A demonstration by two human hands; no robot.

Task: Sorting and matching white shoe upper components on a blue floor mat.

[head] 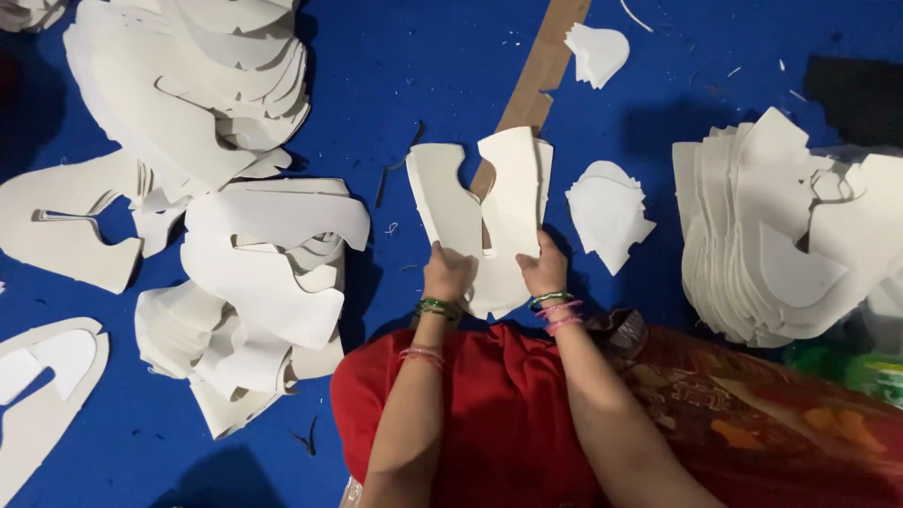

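On the blue floor cloth, heaps of white cut-out sheets lie toward the left edge. At the middle, the left hand and right hand each close their fingers on the lower edge of a white U-shaped cut-out stack, held over a brown cardboard strip. A taller white stack sits by the right edge, with a green package below it.

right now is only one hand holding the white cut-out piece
No, both the left hand and the right hand grip the white cut-out piece at its lower edge.
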